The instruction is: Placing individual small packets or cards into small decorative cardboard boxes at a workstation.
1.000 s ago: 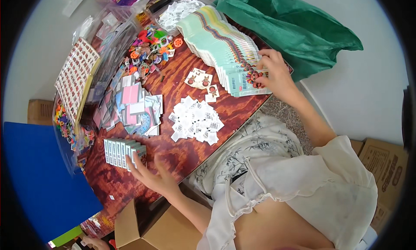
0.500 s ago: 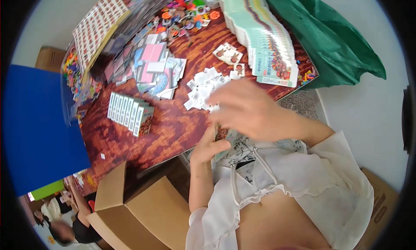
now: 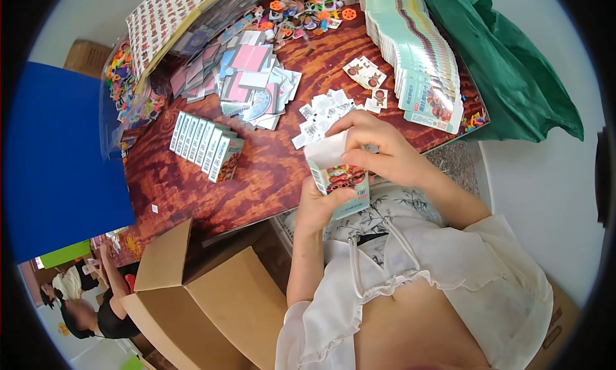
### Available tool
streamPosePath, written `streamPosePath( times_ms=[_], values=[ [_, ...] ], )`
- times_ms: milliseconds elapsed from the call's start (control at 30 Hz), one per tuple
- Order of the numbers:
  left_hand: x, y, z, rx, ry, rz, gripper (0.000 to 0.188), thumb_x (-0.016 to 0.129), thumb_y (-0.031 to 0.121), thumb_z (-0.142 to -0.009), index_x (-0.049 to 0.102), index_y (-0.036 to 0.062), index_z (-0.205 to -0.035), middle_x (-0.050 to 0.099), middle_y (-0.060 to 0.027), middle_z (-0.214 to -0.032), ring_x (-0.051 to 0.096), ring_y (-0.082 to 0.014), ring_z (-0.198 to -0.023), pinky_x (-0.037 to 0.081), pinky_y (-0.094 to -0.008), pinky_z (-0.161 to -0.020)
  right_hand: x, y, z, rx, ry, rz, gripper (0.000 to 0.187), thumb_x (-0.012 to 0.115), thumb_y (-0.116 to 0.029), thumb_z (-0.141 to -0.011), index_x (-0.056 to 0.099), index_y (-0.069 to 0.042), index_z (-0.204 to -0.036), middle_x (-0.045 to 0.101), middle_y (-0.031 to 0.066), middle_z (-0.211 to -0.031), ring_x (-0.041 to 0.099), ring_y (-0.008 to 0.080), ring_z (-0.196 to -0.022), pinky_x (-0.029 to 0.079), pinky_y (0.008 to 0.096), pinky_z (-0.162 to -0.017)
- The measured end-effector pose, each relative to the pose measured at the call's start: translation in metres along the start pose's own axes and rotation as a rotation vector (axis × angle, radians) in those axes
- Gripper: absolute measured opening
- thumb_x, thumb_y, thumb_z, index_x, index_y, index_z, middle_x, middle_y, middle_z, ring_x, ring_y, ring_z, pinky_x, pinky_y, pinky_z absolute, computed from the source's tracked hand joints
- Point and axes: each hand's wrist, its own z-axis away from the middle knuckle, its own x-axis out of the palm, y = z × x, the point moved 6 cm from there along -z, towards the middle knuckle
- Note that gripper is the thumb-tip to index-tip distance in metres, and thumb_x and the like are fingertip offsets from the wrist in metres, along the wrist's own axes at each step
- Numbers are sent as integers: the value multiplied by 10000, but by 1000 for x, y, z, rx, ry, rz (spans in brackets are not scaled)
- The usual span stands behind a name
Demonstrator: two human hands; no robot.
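I see the left hand (image 3: pixel 314 208) gripping a small carton (image 3: pixel 356 205) — the right hand (image 3: pixel 388 150) pinching its white flap (image 3: pixel 326 150) — with paper slips (image 3: pixel 324 110) beyond the carton.

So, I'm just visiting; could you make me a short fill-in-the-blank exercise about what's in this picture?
1. The left hand holds a small printed carton, and the right hand is at its raised flap, whose inside is ____.
2. The crumpled plastic beside the fanned row of cartons is ____.
3. The large cardboard box by the table has its top ____.
4. The big panel at the picture's left is ____.

Missing words: white; green; open; blue.
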Motion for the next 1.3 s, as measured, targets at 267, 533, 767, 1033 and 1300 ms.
streamPosePath(
  times_ms=[267, 533, 767, 1033, 1300],
  values=[
    [-14, -4, 1, 18, 76, 113, 419, 567, 311, -1000, 595, -26, -1247, 666, -83, -1155, 638, -143, -1024, 526, -316, -881, -1, 5, 3, -177, 138, 244, 99, 702, -83, -842, 625, -21, -856, 515, 51, -805, 524, 213, -757, 413, 335, -694],
    [-13, 25, 5, 87, 234, -266, 387, 616, -8, -933, 544, -43, -1312, 659, -82, -1150, 627, -127, -998, 500, -255, -859, -9, 8, 4, -110, 165, 322, 115, 709, -70, -849, 610, -22, -882, 552, 55, -843, 565, 183, -772, 439, 314, -701],
    [-4, 36, 10, 281, 335, -330, 495, 621, -116, -885, 455, -37, -1345, 641, -130, -1171, 652, -187, -1060, 532, -284, -889, -7, 20, 11, -39, 337, -121, 348, 720, 5, -839, 575, -15, -1155, 624, 34, -1051, 584, 108, -919, 482, 274, -823],
    [0, 45, 12, 347, 289, -416, 574, 612, -132, -882, 439, -5, -1415, 644, -141, -1182, 665, -194, -1040, 545, -300, -887, -7, 23, 9, -102, 235, -69, 87, 691, -30, -875, 644, 4, -939, 623, 42, -923, 561, 115, -824, 461, 269, -754],
    [5, 47, 12, 319, 275, -519, 605, 654, -112, -862, 466, 2, -1426, 653, -122, -1182, 670, -186, -1031, 565, -308, -872, -9, 25, 9, -57, 274, -72, 84, 686, -64, -888, 650, 10, -868, 616, 47, -825, 561, 122, -768, 433, 267, -689]
  ],
)
